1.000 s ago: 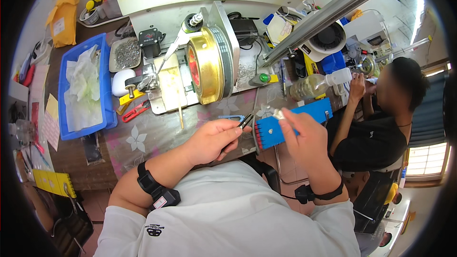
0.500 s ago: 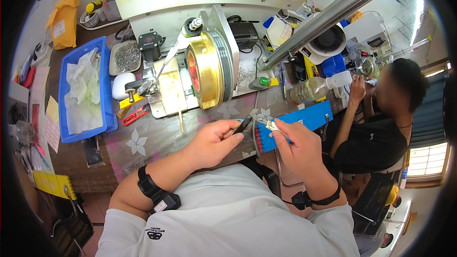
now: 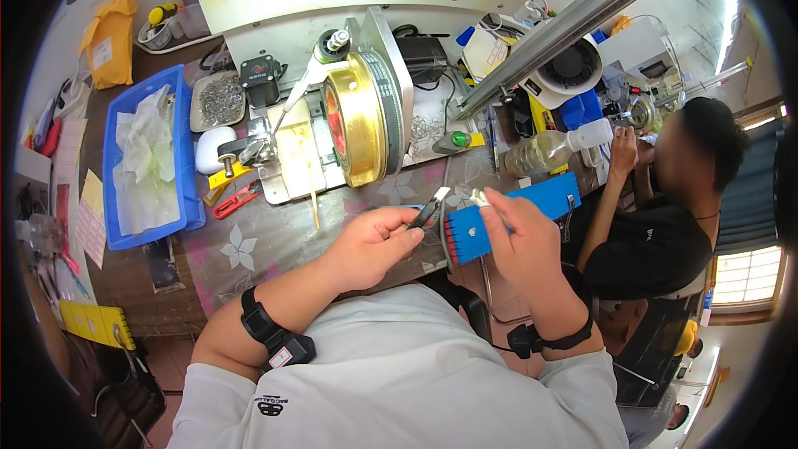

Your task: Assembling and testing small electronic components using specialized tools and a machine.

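My left hand (image 3: 371,243) pinches a small black cutter (image 3: 428,209) with a pale blade tip, held just above the table's front edge. My right hand (image 3: 522,243) grips a small pale part (image 3: 480,197) between thumb and fingers, right over the left end of a long blue rack (image 3: 532,204) that has a row of red-marked slots along its near end. The two hands are close together, the cutter's tip pointing toward the part. Both wrists wear black bands.
A winding machine with a gold drum (image 3: 356,120) stands behind the hands. A blue tray (image 3: 110,168) with white wrapping lies at the left, red pliers (image 3: 235,199) beside it. A seated person in black (image 3: 657,224) works at the right, near a clear bottle (image 3: 549,148).
My right hand has drawn the pale part back from the rack's middle to its left end. The left hand with the cutter shifted slightly right toward it.
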The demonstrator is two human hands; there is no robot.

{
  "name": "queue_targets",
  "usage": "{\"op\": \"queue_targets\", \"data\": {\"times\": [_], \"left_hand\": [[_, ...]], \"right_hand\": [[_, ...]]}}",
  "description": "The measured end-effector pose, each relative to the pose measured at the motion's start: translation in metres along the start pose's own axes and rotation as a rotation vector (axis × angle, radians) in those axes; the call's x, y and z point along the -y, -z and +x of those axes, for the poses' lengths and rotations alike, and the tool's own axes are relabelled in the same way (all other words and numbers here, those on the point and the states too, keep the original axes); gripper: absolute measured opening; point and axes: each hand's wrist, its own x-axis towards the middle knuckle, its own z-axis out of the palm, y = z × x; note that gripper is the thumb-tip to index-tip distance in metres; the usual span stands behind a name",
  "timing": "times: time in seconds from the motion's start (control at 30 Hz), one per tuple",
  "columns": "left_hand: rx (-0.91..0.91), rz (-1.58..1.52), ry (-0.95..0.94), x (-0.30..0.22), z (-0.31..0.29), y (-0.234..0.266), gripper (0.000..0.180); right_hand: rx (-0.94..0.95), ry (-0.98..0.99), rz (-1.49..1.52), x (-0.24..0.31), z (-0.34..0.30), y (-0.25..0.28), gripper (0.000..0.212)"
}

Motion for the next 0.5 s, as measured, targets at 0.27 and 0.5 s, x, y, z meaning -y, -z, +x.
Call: {"op": "queue_targets", "data": {"times": [0.27,0.5], "left_hand": [[0.017,0.035,-0.036,0.0032,0.0002,0.0032,0.025],[-0.023,0.068,-0.057,0.0055,0.0026,0.0013,0.026]], "right_hand": [[0.113,-0.028,0.068,0.0085,-0.0073,0.0021,0.021],[0.125,-0.112,0.156,0.0076,-0.0059,-0.0010,0.023]]}}
